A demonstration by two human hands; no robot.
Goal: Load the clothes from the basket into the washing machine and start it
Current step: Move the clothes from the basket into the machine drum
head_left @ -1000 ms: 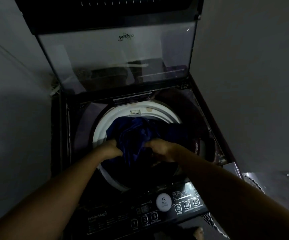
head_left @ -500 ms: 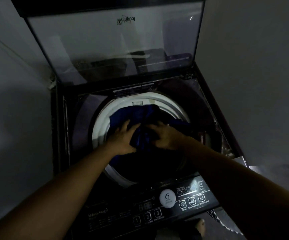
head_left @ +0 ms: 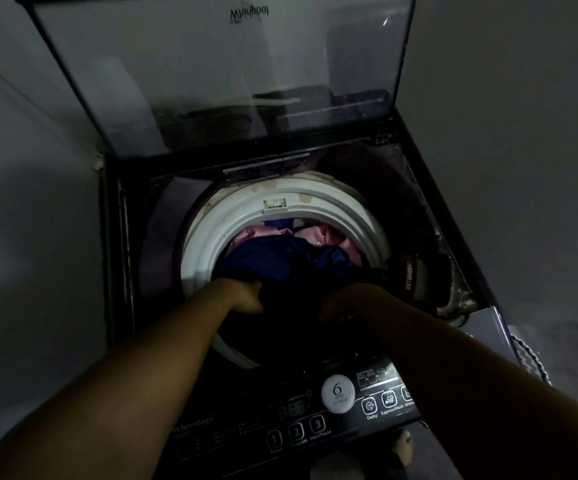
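Note:
The top-loading washing machine stands open, and its white drum ring (head_left: 197,258) frames a pile of clothes. A dark blue garment (head_left: 280,258) lies on top, with a pink garment (head_left: 322,235) behind it at the far side of the drum. My left hand (head_left: 242,296) reaches down at the near left of the drum, against the blue garment's front edge. My right hand (head_left: 346,303) is lower at the near right, in deep shadow. The fingers of both hands are sunk into dark cloth and hidden. No basket is in view.
The glass lid (head_left: 218,81) stands upright at the back. The control panel (head_left: 315,424) with numbered buttons runs along the front edge under my forearms. A detergent compartment (head_left: 408,275) sits right of the drum. Walls close in on both sides. A bare foot (head_left: 403,452) shows below.
Both hands have pushed the blue garment down from the drum's mouth into the tub, uncovering the pink garment behind. The camera has moved closer to the machine.

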